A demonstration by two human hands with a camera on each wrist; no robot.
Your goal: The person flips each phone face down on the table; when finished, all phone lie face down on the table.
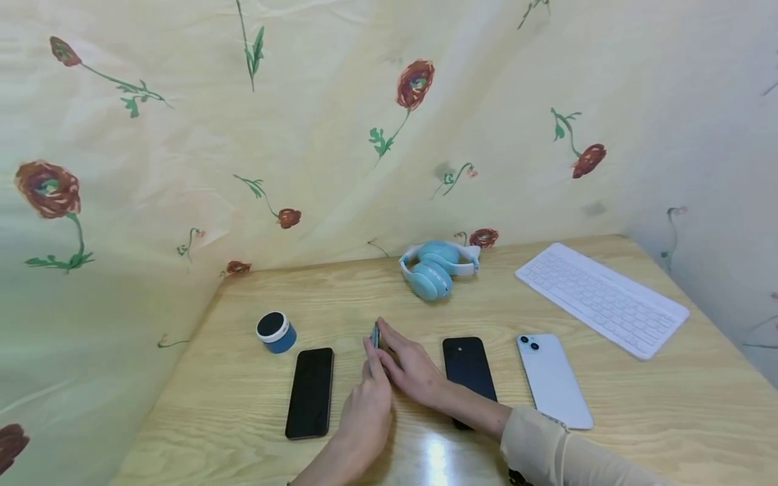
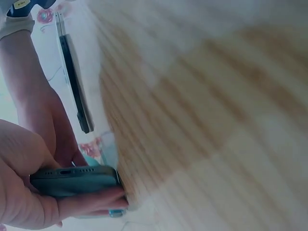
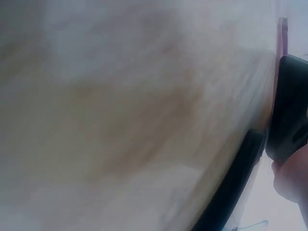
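Note:
A smartphone stands on its long edge between my two hands, its port end showing in the left wrist view. My left hand holds it from the left, with the fingers along one face. From the right, my right hand grips it, fingertips at the far end and thumb near the close end. The dark face of this phone also shows in the right wrist view, with the right thumb at its lower end. A black phone lies flat left of my hands. Another dark phone lies partly under my right forearm.
A white phone lies camera side up at the right. Behind it is a white keyboard. Folded blue headphones lie at the table's back, and a small blue speaker stands at the left. Floral cloth hangs around the table.

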